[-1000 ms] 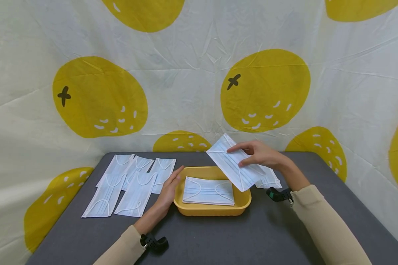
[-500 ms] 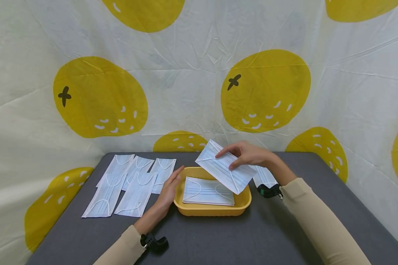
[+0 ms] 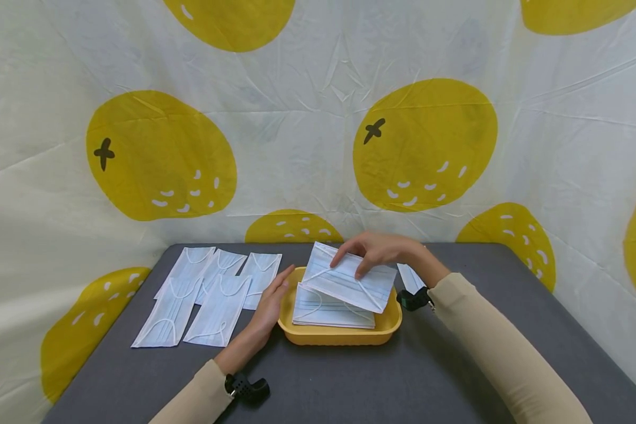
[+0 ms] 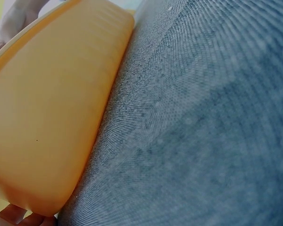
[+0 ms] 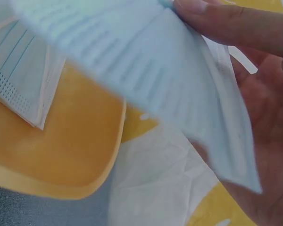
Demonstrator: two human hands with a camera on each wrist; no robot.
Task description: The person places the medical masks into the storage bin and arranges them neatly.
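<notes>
Right hand (image 3: 377, 251) pinching a face mask (image 3: 347, 284) by its far edge, long axis roughly parallel to the stack (image 3: 333, 309) in the yellow tray (image 3: 339, 337) just below; left hand (image 3: 269, 303), fingers straight, rests against the tray's left rim.

Bright, even light; soft shadows; both wrist views blurred close-up.

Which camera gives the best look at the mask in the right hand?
The head view: it shows the whole mask held by the right hand above the yellow tray. The right wrist view shows it close but blurred, cut off at the frame's edge. The left wrist view shows only tray and table.
</notes>
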